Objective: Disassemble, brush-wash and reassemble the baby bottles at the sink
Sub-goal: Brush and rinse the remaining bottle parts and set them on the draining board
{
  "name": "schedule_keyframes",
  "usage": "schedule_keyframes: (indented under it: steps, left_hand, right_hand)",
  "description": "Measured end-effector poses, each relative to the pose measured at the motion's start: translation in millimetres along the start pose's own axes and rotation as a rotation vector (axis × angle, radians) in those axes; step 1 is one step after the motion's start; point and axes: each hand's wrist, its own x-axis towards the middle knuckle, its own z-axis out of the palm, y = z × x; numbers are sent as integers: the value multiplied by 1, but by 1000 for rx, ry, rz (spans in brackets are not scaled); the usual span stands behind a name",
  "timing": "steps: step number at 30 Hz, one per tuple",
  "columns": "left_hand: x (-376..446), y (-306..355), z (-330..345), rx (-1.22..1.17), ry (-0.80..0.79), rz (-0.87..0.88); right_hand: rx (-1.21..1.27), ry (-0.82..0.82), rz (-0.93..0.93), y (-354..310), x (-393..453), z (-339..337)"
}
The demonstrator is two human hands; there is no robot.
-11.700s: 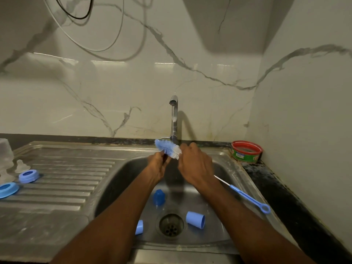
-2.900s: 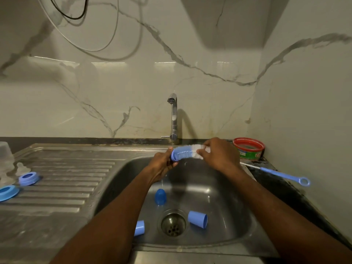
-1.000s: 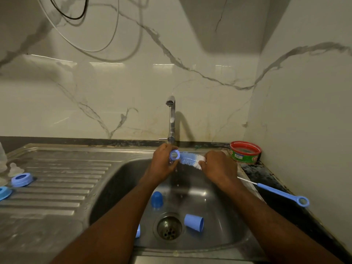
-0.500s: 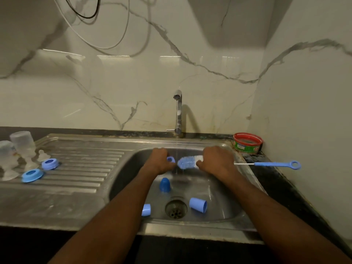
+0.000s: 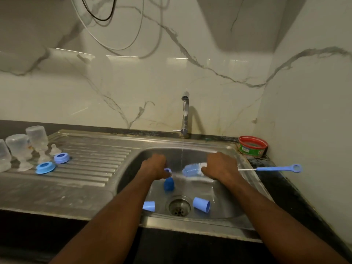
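Step in hand: I judge it to be rinsing a small blue collar ring [image 5: 167,170] and the bottle brush [image 5: 194,169] under the thin stream from the tap [image 5: 185,115].

- Left hand [image 5: 155,165]: grip closed on the ring, pinched at its edge, just left of the stream.
- Right hand [image 5: 221,165]: grip wrapped on the brush near the bristle head; twisted wire shaft and blue looped handle stick out right over the sink rim [image 5: 245,168].

Advice to myself: turn the ring slowly so water reaches its inner face; hold it firmly, wet plastic slips; keep both pieces low over the basin.

Materials:
- Brush: soft blue-and-white bristles, cylindrical.
- Three blue caps [image 5: 201,204] in the steel basin near the drain: smooth, tapered.
- Drainboard [image 5: 85,162]: ribbed stainless, carrying cloudy clear bottle bodies [image 5: 18,147] upended, translucent teats [image 5: 55,149], two blue rings [image 5: 45,167].
- Red-rimmed tub [image 5: 252,146] on the dark bench.
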Motion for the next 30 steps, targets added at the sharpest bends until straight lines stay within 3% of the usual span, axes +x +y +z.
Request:
schedule_keyframes:
  steps: [4,8,14,21,26,30]
  left_hand:
    - [1,4,-5,-181,131,-33]
    - [-9,6,-13,-233,92,-61]
    - [-24,-34,-50,-319,218,-95]
    - [-47,-142,-129,-73,357,-262]
    - [-48,-214,-152,65,392,-443]
    - [-45,-249,-154,176,377,-491]
  right_hand:
    - [106,33,20,-3,1,-2]
    - [70,-57,46,-3,-7,-2]
    - [317,-54,5,-49,4,-17]
    - [452,-56,-128,-188,29,-40]
    - [424,-52,-173,-281,39,-40]
    - [383,-31,-188,-329,43,-30]
